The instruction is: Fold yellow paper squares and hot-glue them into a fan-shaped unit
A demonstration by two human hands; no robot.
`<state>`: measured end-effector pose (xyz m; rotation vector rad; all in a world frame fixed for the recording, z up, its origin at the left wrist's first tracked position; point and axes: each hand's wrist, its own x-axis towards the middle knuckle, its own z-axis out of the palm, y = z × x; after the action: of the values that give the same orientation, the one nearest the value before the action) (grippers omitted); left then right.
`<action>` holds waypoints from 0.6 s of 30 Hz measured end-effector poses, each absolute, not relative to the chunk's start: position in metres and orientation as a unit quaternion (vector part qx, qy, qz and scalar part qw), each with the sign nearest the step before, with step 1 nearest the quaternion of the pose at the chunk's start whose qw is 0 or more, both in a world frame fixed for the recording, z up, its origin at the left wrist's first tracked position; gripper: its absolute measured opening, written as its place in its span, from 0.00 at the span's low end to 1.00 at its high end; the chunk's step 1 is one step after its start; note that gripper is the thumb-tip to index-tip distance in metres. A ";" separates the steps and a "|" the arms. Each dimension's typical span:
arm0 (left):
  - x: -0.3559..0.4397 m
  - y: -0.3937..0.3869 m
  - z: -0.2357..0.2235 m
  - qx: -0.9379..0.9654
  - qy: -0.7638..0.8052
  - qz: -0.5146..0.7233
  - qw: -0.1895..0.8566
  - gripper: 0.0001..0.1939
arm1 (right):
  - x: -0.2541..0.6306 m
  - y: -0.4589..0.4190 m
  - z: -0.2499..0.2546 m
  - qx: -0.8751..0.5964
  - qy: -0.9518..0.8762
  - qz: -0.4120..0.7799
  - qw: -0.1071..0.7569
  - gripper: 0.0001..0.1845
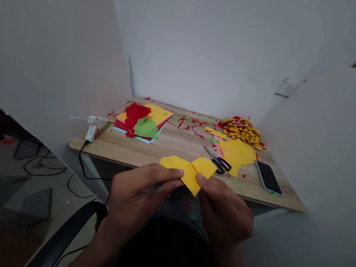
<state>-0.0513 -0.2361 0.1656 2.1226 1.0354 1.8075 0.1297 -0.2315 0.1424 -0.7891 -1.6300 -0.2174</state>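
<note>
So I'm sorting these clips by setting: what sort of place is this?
Probably a paper-craft desk in a plain room: a wooden table with a coloured paper stack, scissors and scattered scraps, boxed in by white partition boards.

head cam | looks forward and down | hands close below | table (pixel 176 148) just beyond

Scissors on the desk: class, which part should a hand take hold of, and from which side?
Take the scissors by the black handle loops, coming from the near right. The loops lie toward the front edge of the desk, beside the yellow sheets, while the closed blades point away to the far left.
</note>
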 end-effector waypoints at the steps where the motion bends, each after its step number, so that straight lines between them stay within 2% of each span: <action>1: -0.051 -0.235 0.165 0.715 0.325 0.611 0.097 0.11 | 0.130 -0.231 0.142 -0.338 -0.705 -0.071 0.619 0.31; 7: -0.046 -0.226 0.162 0.711 0.314 0.620 0.106 0.12 | 0.129 -0.220 0.138 -0.316 -0.681 0.073 0.657 0.18; 13: -0.044 -0.220 0.164 0.722 0.307 0.607 0.126 0.05 | 0.128 -0.220 0.138 -0.307 -0.676 0.073 0.666 0.13; 18: -0.040 -0.222 0.159 0.699 0.309 0.621 0.173 0.07 | 0.125 -0.224 0.138 -0.340 -0.669 0.078 0.657 0.07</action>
<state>-0.0405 -0.2223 0.1590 1.9839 0.8769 1.7608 0.1253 -0.2242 0.1379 -0.7703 -1.5154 0.1760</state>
